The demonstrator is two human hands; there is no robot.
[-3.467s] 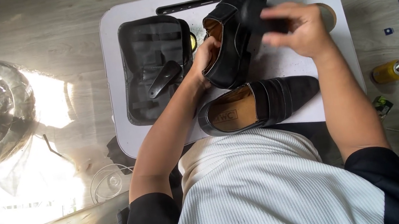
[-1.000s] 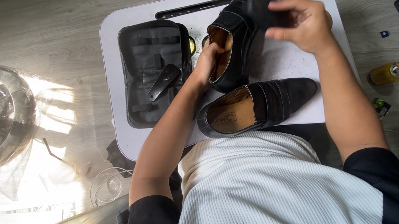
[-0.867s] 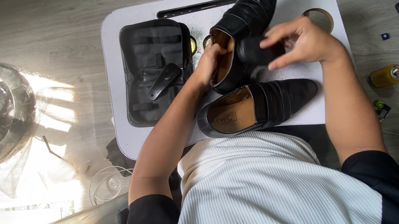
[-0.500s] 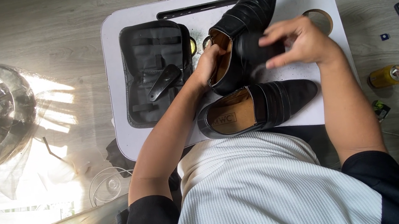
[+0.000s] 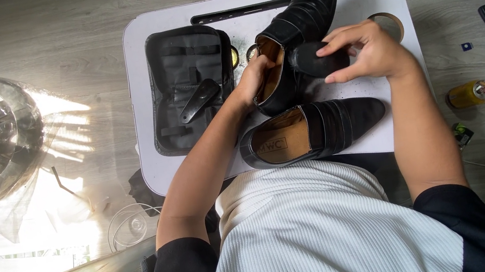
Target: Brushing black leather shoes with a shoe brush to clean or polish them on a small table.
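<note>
Shoe (image 5: 302, 19) stood tilted on the white table (image 5: 142, 94) — your left hand (image 5: 253, 81) reached into its opening, those fingers hidden, so I cannot tell their state. Your right hand's (image 5: 371, 53) fingers pinched a dark brush (image 5: 316, 63) against its side. Nearer you lay the second shoe (image 5: 315, 132).

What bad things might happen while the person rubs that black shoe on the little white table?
The black leather shoe pokes past the far edge of the white table, steadied only by the left hand at its opening, so it might slip off. The right hand presses a small dark pad to its side; polish might smudge the tabletop or fingers. The second black shoe lies at the near edge and might get nudged off.
</note>
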